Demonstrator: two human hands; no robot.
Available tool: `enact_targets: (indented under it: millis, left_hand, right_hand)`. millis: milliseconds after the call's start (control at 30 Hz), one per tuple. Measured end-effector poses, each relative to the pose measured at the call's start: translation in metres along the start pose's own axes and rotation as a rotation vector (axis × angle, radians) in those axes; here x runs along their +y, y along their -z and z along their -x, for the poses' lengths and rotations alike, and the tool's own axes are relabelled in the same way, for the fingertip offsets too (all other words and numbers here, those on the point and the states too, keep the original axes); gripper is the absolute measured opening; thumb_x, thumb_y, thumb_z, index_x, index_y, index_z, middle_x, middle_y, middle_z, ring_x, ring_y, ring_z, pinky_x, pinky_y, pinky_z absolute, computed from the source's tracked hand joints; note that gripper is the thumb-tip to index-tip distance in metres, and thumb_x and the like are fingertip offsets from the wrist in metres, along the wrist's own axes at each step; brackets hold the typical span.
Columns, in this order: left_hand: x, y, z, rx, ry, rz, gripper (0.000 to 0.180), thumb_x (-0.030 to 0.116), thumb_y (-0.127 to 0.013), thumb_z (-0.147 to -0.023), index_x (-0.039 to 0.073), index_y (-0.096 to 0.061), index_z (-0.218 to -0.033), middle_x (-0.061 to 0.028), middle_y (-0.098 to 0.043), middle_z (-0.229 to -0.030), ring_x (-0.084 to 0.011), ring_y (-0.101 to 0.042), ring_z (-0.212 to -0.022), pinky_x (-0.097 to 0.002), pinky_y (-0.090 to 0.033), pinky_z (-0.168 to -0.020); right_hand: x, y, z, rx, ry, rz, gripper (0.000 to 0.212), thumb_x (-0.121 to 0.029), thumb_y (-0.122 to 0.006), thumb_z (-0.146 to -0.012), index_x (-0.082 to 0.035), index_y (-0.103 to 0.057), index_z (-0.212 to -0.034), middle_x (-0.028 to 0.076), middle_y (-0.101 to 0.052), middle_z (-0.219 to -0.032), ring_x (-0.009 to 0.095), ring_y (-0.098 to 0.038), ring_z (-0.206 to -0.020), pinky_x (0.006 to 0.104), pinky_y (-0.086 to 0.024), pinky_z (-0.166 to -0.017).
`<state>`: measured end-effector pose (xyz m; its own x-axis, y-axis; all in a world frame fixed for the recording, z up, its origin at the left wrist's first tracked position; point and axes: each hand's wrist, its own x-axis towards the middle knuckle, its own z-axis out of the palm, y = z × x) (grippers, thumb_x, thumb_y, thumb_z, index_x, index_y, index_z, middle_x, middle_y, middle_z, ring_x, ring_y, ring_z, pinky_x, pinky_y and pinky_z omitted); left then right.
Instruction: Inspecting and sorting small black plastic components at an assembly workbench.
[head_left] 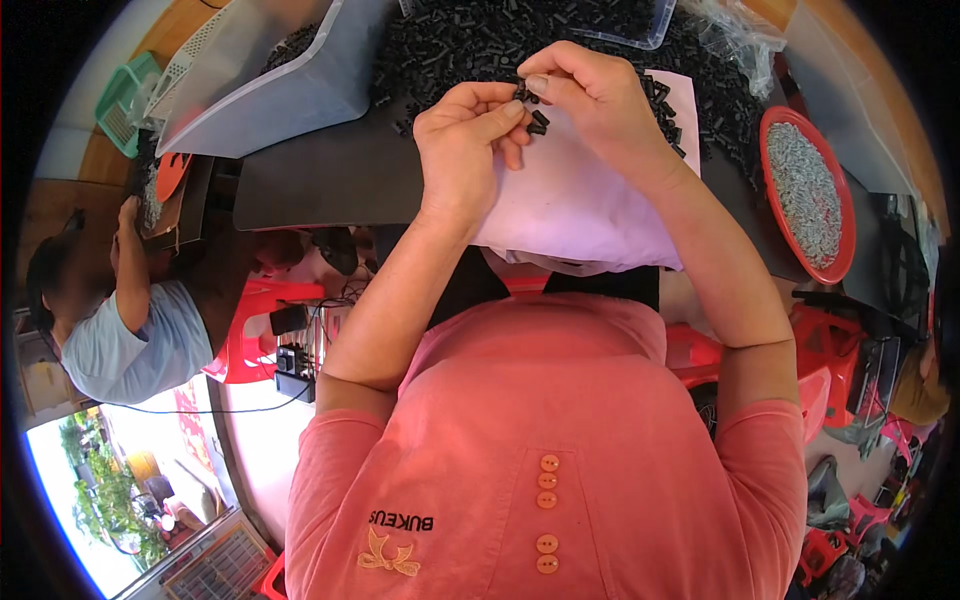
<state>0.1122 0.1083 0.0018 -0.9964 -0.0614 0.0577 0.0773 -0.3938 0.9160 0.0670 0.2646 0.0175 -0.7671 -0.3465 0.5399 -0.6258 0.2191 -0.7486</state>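
My left hand (462, 140) and my right hand (598, 98) meet over a white cloth (575, 205) at the table's near edge. Thumb and fingers of both are closed on a small black plastic part (526, 93), partly covered by the fingertips. Just beside the left fingertips are a couple of short black pieces (539, 122); whether they rest on the cloth or in that hand is unclear. More black pieces (660, 105) lie on the cloth's far right, close to my right wrist. Beyond the hands spreads a large heap of similar black parts (450, 45).
A clear plastic bin (270, 112) stands at the left on the dark table (320, 190). On the right sits a red bowl (848, 215) of small silvery pieces (803, 190). A clear bag (735, 40) lies at the far right. Another person (150, 325) works at the left.
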Motion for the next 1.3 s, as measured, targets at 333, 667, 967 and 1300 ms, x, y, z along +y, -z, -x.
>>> enact_targets:
  millis: [333, 667, 967, 1300]
  left_hand:
    - [0.002, 0.001, 0.0, -0.005, 0.021, 0.03, 0.013, -0.003, -0.059, -0.09, -0.008, -0.06, -0.101, -0.0163, -0.066, -0.08, -0.0181, -0.061, -0.061, -0.0259, -0.047, -0.05]
    - [-0.002, 0.003, -0.003, -0.011, -0.014, 0.066, 0.013, -0.001, -0.059, -0.09, -0.009, -0.062, -0.099, -0.0159, -0.068, -0.081, -0.018, -0.061, -0.061, -0.027, -0.049, -0.054]
    - [0.0, -0.001, 0.001, -0.021, -0.025, -0.063, 0.013, 0.002, -0.059, -0.091, -0.009, -0.064, -0.093, -0.0142, -0.067, -0.076, -0.0181, -0.059, -0.055, -0.0262, -0.047, -0.054]
    - [-0.004, 0.003, 0.003, -0.055, -0.006, 0.081, 0.006, -0.003, -0.06, -0.087, -0.005, -0.064, -0.083, -0.0126, -0.066, -0.068, -0.0142, -0.059, -0.05, -0.0221, -0.041, -0.041]
  right_hand:
    - [-0.002, 0.002, 0.002, -0.047, 0.093, 0.1, 0.018, -0.01, -0.066, -0.078, -0.003, -0.065, -0.095, 0.008, -0.065, -0.079, 0.021, -0.065, -0.071, 0.0331, -0.05, -0.063]
    - [0.0, -0.012, 0.002, 0.095, 0.457, 0.613, 0.028, -0.013, -0.07, -0.066, -0.009, -0.061, -0.092, 0.005, -0.059, -0.083, 0.025, -0.061, -0.073, 0.036, -0.045, -0.066]
    - [-0.001, -0.012, 0.002, 0.149, 0.55, 0.644, 0.024, -0.014, -0.07, -0.066, -0.009, -0.058, -0.085, 0.004, -0.055, -0.077, 0.022, -0.058, -0.07, 0.035, -0.043, -0.064]
    - [-0.004, -0.021, 0.009, 0.167, 0.647, 0.726, 0.02, -0.017, -0.067, -0.068, -0.011, -0.049, -0.072, 0.006, -0.05, -0.069, 0.023, -0.056, -0.061, 0.0364, -0.043, -0.054]
